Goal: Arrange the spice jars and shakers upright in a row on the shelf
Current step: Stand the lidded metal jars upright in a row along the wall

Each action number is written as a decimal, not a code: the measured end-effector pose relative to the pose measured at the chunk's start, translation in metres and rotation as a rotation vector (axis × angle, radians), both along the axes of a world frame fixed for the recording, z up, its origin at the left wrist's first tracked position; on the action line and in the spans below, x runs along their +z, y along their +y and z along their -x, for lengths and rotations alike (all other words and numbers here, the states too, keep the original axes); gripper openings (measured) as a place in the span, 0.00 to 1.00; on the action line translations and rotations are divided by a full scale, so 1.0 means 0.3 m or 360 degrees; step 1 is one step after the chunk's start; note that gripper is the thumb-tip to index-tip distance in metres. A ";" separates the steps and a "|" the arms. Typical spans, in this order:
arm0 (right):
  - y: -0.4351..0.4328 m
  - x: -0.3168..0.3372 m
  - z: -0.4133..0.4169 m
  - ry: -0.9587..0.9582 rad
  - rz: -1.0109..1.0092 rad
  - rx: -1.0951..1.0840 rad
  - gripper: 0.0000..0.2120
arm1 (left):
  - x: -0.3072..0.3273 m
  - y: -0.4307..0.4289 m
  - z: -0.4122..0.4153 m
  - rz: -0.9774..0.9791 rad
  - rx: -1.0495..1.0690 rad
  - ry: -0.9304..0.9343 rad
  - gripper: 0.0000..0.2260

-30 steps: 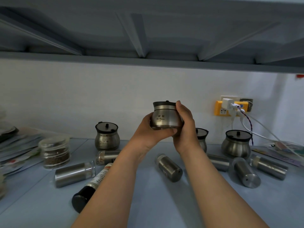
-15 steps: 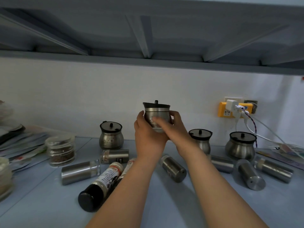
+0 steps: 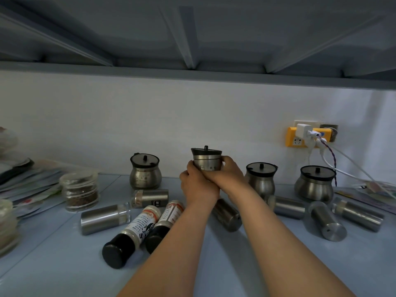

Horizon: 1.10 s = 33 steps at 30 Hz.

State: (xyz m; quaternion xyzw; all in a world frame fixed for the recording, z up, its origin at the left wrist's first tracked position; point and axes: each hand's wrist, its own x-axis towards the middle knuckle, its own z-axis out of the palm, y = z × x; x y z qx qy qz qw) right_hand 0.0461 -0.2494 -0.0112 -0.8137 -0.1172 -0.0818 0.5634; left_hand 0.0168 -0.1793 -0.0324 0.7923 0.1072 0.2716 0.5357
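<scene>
Pale blue shelf [image 3: 231,264] carries toppled cylindrical steel shakers [image 3: 105,218]; your left hand [image 3: 198,187] and right hand [image 3: 227,179] both clasp the black-lidded steel spice jar [image 3: 206,160], upright, between two standing matching jars [image 3: 145,171].

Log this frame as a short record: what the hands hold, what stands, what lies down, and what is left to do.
hands: left hand and right hand both grip the held pot
held pot: steel, black lid on, nearly upright, at the back of the shelf; its base is hidden by the hands
standing: three lidded pots, glass jar
lying: six steel shakers, two black-capped bottles
left to do: set the pot in line, then stand up everything lying down
</scene>
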 end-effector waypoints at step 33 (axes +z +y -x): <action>0.036 -0.037 -0.008 0.0232 0.0367 0.0013 0.24 | -0.085 0.043 -0.065 0.0092 0.0037 0.0281 0.29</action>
